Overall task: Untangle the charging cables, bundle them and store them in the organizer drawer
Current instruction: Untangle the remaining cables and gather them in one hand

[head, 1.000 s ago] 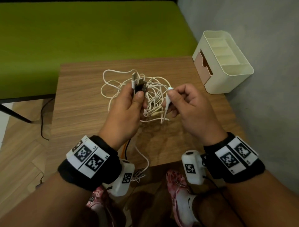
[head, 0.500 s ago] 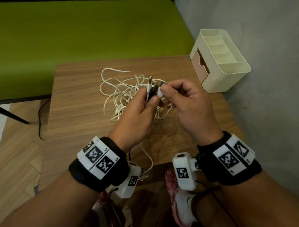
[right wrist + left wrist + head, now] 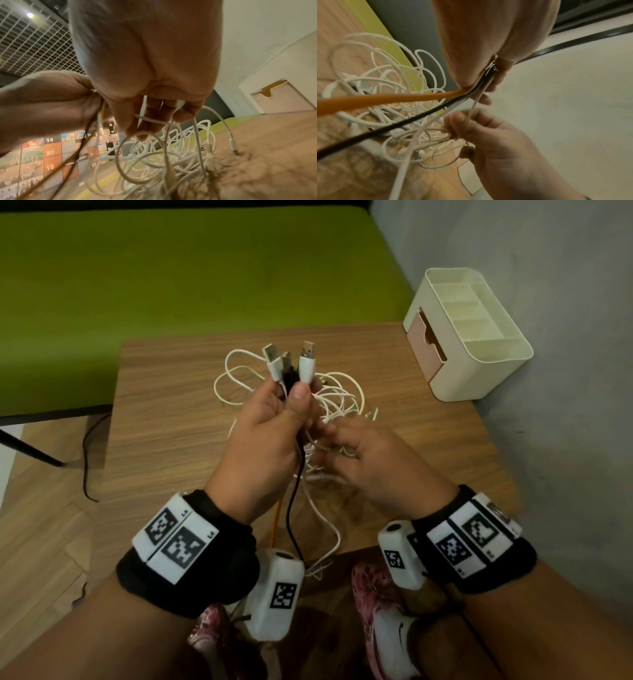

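Head view shows your left hand (image 3: 263,436) raised above the wooden table (image 3: 164,419), thumb and fingers pinched round a cluster of USB plugs (image 3: 291,364) that stick up past your thumb: two white ones and a dark one between them. From that grip a black cable (image 3: 291,508) and an orange cable (image 3: 275,522) drop toward the near table edge, along with a white strand.

Your right hand (image 3: 370,460) sits just beside the left, lower and nearer the table, blurred in the head view. The left wrist view shows its fingers (image 3: 453,121) curled round thin white strands, with one taut strand running up from them to your left hand's grip; the right wrist view shows a white loop crossing those fingers (image 3: 150,119).

Under and beyond both hands the tangle of white cables (image 3: 335,402) lies on the table, its loops spreading toward the far edge. One silver-tipped plug (image 3: 234,148) rests on the wood at the right side of the tangle.

On the table's far right corner, against the grey wall (image 3: 548,302), stands the cream organizer (image 3: 486,368), well apart from the tangle. Its pink drawer (image 3: 426,344) faces the tangle, and whether it is fully closed is hard to tell. Beyond the table's far edge lies a green surface (image 3: 188,268).
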`<state>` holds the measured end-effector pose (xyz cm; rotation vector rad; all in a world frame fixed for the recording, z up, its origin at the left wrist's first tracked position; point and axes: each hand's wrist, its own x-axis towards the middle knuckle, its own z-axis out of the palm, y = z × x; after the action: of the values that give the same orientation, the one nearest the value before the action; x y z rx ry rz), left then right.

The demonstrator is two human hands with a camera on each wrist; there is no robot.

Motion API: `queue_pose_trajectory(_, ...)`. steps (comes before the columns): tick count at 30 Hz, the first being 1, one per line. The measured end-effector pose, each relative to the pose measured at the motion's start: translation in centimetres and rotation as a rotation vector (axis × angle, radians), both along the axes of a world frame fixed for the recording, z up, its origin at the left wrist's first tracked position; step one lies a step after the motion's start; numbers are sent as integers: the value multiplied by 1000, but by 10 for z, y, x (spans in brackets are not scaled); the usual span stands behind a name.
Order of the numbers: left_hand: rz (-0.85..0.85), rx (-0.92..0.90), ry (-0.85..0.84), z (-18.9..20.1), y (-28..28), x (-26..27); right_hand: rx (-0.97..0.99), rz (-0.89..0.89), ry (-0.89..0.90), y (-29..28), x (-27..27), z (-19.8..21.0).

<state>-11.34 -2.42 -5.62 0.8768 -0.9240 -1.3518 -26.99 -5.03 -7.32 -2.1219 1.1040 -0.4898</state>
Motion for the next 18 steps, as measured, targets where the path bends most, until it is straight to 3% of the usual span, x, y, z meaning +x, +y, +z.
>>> queue_pose_trajectory(3,-57,10,173,4,2,7,-57,-101,198,-13,-8,0)
queue_pose_trajectory(5,-42,15,200,6,2,15,-56,-179,267,-20,-15,1)
queue_pose_trajectory(9,8,60,158,9,0,26,-71,-136,126,-20,-17,4)
queue_pose_trajectory(11,13,71,67,8,-1,32,-73,-81,-53,-15,-14,11)
queue_pose_trajectory(13,-5,69,-135,8,0,38,-77,-51,-205,-10,-9,18)
queue_pose_trajectory(15,-49,54,-372,10,4,36,-114,-42,-262,-5,-5,20)
queue_pose_trajectory(18,-166,48,-541,13,7,25,-133,-113,-285,-3,-5,18)
